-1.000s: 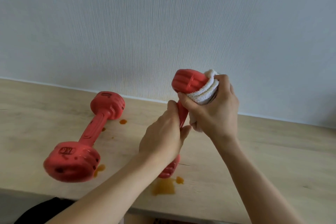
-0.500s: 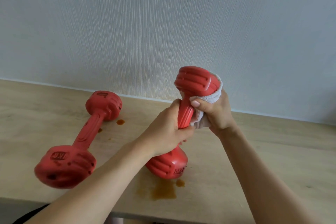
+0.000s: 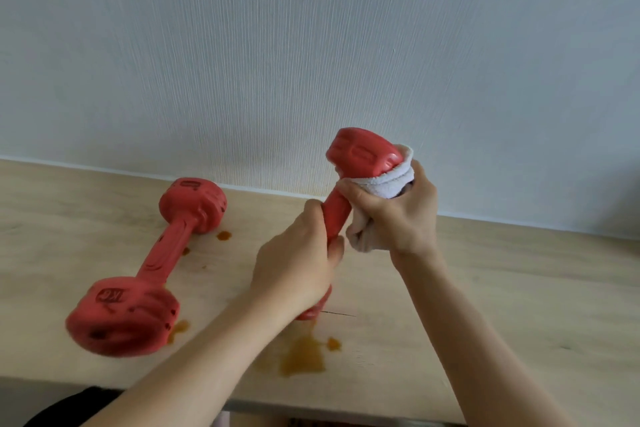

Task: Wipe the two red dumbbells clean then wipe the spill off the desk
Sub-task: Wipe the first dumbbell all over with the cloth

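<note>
- The held dumbbell point(image 3: 360, 163) is kept nearly upright above the desk point(image 3: 519, 288); its lower head is largely hidden behind the left hand point(image 3: 298, 263).
- The left hand's fingers are clenched round the narrow handle, which is judged the surest place to take hold, since the ribbed heads are too broad to be enclosed.
- The right hand point(image 3: 398, 215) is curled round a white cloth point(image 3: 391, 180), which is pressed against the underside and side of the upper head.
- The cloth is soft and bunches readily, so it can be moulded into the grooves of the head.
- The dumbbell is judged rigid, moderately heavy for its size and possibly slick where spill has wetted it; a firm grip on the handle is therefore advised.
- The second dumbbell point(image 3: 152, 253) lies on its side on the desk, well to the left, untouched; dark spots are seen on its heads.
- Brown spill point(image 3: 303, 355) is spread on the desk below the held dumbbell, with smaller drops beside the second one.
</note>
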`<state>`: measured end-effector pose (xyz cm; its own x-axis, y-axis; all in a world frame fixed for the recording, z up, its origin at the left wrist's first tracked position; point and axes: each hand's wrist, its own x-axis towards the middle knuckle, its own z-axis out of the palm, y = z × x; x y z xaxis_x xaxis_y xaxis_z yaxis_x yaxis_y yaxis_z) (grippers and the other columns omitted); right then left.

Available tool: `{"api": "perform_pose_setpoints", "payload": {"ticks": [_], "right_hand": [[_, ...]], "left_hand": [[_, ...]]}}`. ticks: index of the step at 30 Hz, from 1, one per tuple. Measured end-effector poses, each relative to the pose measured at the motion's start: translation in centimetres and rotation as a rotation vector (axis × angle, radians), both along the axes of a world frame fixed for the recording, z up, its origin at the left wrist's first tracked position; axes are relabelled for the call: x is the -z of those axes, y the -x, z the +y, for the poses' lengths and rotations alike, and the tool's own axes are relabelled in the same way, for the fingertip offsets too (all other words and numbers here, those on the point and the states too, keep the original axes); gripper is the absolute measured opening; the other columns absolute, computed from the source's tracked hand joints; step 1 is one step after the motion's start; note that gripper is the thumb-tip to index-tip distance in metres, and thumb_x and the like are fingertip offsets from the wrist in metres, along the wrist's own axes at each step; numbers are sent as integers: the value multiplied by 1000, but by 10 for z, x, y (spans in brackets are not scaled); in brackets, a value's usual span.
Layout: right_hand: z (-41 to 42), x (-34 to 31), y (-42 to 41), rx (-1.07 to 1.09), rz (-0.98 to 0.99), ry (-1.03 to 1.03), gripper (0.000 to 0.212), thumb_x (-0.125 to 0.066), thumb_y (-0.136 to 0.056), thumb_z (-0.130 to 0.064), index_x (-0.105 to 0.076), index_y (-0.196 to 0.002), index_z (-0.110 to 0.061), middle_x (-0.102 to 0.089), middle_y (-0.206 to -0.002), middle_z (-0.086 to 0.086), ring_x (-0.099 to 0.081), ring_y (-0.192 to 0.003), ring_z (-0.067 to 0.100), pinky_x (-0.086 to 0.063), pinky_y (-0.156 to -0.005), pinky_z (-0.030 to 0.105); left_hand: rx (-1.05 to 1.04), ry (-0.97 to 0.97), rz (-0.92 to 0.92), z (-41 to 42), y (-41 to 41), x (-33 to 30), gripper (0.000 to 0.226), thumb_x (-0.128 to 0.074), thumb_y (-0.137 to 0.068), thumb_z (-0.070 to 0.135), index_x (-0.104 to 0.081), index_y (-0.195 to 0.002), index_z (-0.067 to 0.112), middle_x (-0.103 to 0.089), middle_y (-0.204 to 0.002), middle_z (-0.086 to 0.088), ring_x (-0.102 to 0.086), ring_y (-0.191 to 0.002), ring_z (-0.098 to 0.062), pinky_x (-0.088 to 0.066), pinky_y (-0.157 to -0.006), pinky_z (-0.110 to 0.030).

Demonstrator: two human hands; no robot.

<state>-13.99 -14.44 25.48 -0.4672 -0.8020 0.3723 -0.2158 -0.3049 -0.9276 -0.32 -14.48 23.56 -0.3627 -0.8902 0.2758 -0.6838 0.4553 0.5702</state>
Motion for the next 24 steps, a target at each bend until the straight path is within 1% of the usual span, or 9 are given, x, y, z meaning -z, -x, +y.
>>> {"api": "perform_pose_setpoints", "payload": {"ticks": [3, 7, 10, 13, 15, 18, 21, 22, 24], "right_hand": [[2, 0, -9, 128, 93, -13, 66, -86, -45, -40, -57, -103, -28, -69, -89, -9, -68, -82, 8, -56, -77, 41], [4, 2, -3, 90, 40, 6, 63, -87, -43, -36, -58, -99, -28, -69, -88, -8, -68, -81, 10, -57, -77, 38], [0, 6, 6, -95, -101, 45, 53, -88, -47, -21, -64, -94, -11, -71, -85, 5, -69, -80, 20, -56, -73, 37], [-7, 15, 14, -335, -276, 48, 59, -91, -44, -21, -66, -93, 1, -67, -93, 24, -65, -91, 37, -52, -82, 46], [-12, 19, 16, -487, -367, 35, 70, -94, -41, -27, -64, -96, 5, -64, -96, 27, -62, -95, 40, -50, -87, 51], [-17, 21, 18, -765, -461, 59, 77, -90, -51, -20, -52, -110, 11, -59, -96, 24, -59, -92, 35, -48, -81, 44], [-16, 19, 20, -871, -472, 35, 74, -88, -56, -16, -48, -114, 10, -56, -97, 23, -57, -89, 33, -49, -75, 39], [-15, 19, 20, -864, -463, 16, 74, -88, -56, -16, -49, -113, 11, -56, -98, 25, -57, -89, 34, -49, -75, 40], [-13, 18, 20, -794, -446, -23, 77, -90, -52, -19, -51, -111, 13, -56, -103, 30, -56, -94, 39, -48, -80, 45]], "left_hand": [[-66, 86, 40, 4, 4, 9, 24, -47, -91, 33, -27, -94, 22, -45, -77, 8, -59, -75, -28, -38, -60, -33], [38, -32, 89, -4, 4, 8, 28, -58, -84, 35, -33, -95, 24, -56, -78, 6, -61, -78, -29, -42, -61, -34], [138, -94, 162, -9, 5, 10, 30, -61, -80, 35, -38, -96, 26, -60, -84, 4, -62, -79, -25, -49, -69, -39], [247, -178, 240, -14, 4, 14, 39, -60, -70, 42, -45, -103, 27, -63, -90, 6, -63, -83, -17, -51, -76, -45], [329, -249, 310, -16, 4, 17, 43, -63, -68, 37, -48, -107, 26, -64, -94, 6, -63, -88, -13, -51, -82, -44], [445, -367, 393, -19, 2, 17, 46, -68, -68, 28, -51, -110, 24, -66, -99, 0, -64, -93, -13, -51, -88, -40], [555, -536, 443, -21, -4, 13, 43, -69, -74, 16, -49, -113, 13, -62, -89, -6, -64, -76, -16, -55, -72, -33], [578, -570, 441, -22, -7, 10, 41, -69, -77, 13, -49, -113, 11, -60, -85, -3, -63, -72, -13, -53, -68, -29], [567, -535, 361, -24, -11, 6, 32, -69, -83, 15, -50, -109, 17, -56, -82, 6, -59, -70, -2, -48, -69, -23]]}}
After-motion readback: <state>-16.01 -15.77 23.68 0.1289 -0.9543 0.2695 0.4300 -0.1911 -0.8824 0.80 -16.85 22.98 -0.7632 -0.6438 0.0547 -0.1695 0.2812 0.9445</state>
